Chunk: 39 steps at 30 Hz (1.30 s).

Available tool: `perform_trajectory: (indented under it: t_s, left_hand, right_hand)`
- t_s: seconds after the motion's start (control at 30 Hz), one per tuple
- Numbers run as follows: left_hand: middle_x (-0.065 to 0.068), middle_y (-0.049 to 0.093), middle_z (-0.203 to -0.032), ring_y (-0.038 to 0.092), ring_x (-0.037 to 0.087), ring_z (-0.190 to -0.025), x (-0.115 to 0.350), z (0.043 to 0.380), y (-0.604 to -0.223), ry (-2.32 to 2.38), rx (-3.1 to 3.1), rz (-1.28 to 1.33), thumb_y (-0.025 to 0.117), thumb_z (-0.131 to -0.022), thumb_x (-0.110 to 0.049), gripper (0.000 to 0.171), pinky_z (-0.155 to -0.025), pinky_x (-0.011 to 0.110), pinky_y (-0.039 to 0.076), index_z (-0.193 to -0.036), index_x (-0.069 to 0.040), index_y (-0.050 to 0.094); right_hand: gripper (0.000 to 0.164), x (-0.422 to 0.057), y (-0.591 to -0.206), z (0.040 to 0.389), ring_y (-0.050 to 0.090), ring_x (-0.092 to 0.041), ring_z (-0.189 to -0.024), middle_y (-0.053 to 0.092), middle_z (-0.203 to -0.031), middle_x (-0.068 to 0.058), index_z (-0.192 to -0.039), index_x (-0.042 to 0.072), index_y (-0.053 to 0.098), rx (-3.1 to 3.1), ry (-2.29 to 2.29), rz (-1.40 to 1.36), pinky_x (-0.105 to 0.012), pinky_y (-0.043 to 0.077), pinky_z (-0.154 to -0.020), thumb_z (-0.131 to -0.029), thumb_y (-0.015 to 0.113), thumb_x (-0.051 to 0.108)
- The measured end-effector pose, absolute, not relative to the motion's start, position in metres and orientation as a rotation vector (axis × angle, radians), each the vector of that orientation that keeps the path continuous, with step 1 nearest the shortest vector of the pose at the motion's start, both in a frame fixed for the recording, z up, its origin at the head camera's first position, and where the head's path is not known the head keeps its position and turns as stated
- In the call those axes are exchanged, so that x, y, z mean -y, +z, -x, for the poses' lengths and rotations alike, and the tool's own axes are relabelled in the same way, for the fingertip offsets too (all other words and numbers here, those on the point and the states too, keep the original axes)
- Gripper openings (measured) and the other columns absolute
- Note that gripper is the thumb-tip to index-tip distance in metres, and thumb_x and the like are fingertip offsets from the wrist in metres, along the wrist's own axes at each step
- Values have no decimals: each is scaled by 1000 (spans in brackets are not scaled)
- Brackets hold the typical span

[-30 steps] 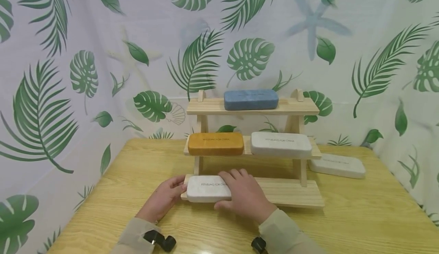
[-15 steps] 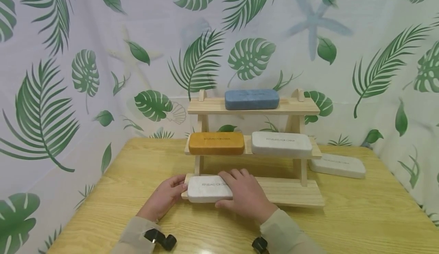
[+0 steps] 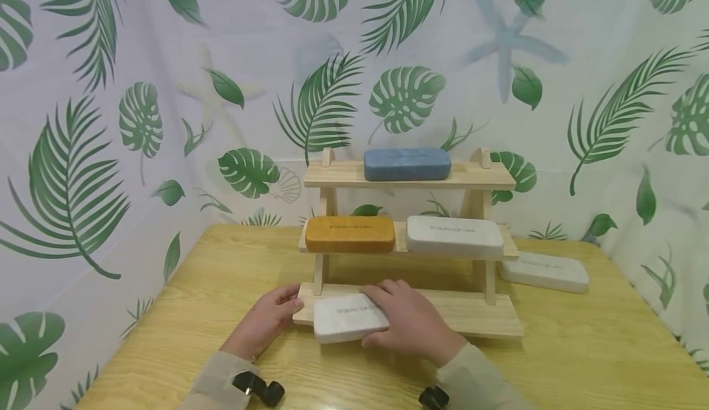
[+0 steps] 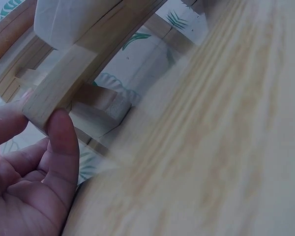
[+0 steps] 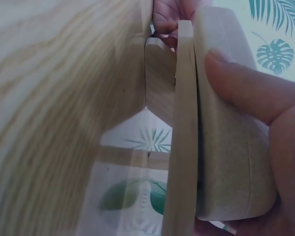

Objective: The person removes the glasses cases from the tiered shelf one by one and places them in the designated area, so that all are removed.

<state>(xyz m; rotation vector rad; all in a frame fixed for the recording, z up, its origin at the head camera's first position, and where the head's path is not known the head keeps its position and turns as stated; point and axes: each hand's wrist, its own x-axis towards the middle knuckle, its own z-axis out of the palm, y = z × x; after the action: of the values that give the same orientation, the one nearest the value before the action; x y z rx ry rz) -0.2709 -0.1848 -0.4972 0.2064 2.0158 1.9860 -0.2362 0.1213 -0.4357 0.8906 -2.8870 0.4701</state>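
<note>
My right hand [image 3: 410, 321] grips the right part of a white glasses case [image 3: 346, 319] with dark lettering. The case slants across the front edge of the bottom shelf [image 3: 476, 314], its left end hanging out past that edge. In the right wrist view the thumb lies along the face of the case [image 5: 231, 147], close against the shelf board [image 5: 183, 128]. My left hand [image 3: 264, 321] pinches the left end of the bottom shelf. The left wrist view shows thumb and fingertips on either side of the board end [image 4: 56, 96].
The three-tier wooden stand holds a blue case [image 3: 407, 164] on top. An orange case [image 3: 350, 234] and another white case [image 3: 454, 236] sit on the middle shelf. Behind the stand's right side, a further white case [image 3: 545, 271] lies on the wooden table [image 3: 221, 262]. A leaf-print cloth hangs behind.
The right hand has drawn the white glasses case rightward and toward me, turning it so it now sits askew over the shelf edge. The left hand keeps its hold on the shelf end.
</note>
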Motion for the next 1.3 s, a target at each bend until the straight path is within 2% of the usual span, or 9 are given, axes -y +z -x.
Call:
perform_trajectory:
  t_s: [0.23,0.5,0.77,1.3]
  left_hand:
    - [22,48,-146,52,27,-128,186,269,-500,1984,-2025,-191,61,-104,-26,67,-102,35,47,-153,8,32]
    - [25,47,-146,56,27,-124,186,268,-501,1993,-1974,-252,59,-105,-23,67,-98,35,50,-154,10,28]
    - [23,49,-143,58,28,-121,188,269,-502,1992,-1985,-257,59,-105,-24,67,-97,36,51,-154,8,29]
    - [25,46,-146,56,28,-124,185,269,-499,1999,-1973,-291,57,-106,-22,65,-98,35,50,-155,10,26]
  right_hand:
    - [82,-132,-435,231,53,-21,-110,61,-126,-1,-143,18,58,2853,509,-930,-44,48,-90,-74,87,52]
    - [81,-146,-435,224,52,-19,-110,60,-127,1,-141,18,59,2852,532,-904,-43,48,-91,-74,88,51]
    - [81,-162,-430,222,51,-20,-114,59,-129,1,-142,17,58,2863,554,-870,-45,48,-92,-74,88,49]
    - [81,-224,-428,213,52,-22,-115,59,-127,5,-141,20,59,2843,563,-748,-49,47,-92,-72,89,52]
